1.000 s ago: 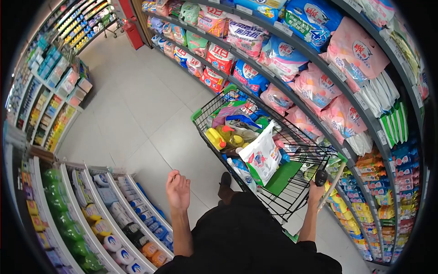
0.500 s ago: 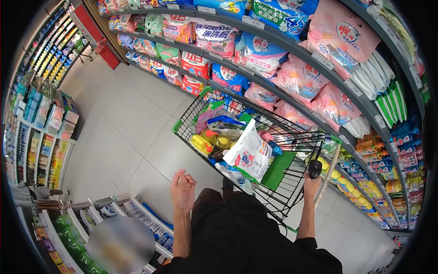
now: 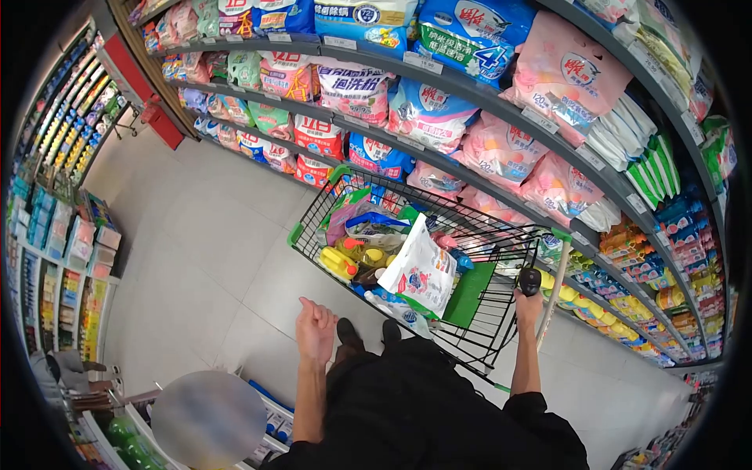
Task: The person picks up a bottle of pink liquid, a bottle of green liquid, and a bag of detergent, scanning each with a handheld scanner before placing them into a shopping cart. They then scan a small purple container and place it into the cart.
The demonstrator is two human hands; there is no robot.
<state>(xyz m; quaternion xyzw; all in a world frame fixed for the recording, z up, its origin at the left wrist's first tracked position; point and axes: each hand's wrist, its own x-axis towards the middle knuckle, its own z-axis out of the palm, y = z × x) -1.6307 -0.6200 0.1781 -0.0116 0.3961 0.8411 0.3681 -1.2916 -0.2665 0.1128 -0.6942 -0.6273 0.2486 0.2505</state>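
My right hand (image 3: pixel 526 310) is closed around a black handheld device with a rounded head (image 3: pixel 530 280), which looks like a barcode scanner, beside the cart's pale push handle (image 3: pixel 554 294). My left hand (image 3: pixel 316 329) hangs in the air left of the cart, its fingers loosely curled with nothing visible in them. The wire shopping cart (image 3: pixel 501 294) with green corners holds a large white bag with pink print (image 3: pixel 421 266), a yellow bottle with a red cap (image 3: pixel 338 263) and several other packages. A green panel (image 3: pixel 470 294) shows in the cart near its handle end.
Shelves of laundry detergent bags (image 3: pixel 352 92) run along the cart's far side. A display stand (image 3: pixel 63 274) is at the left, with grey floor tiles (image 3: pixel 204 235) between. At the lower left, a blurred round patch (image 3: pixel 208 419) covers part of another shelf.
The view has shifted, so the shelves appear farther left and both my shoes now show. My left hand's fingers have curled in more. My right hand keeps hold of the black device.
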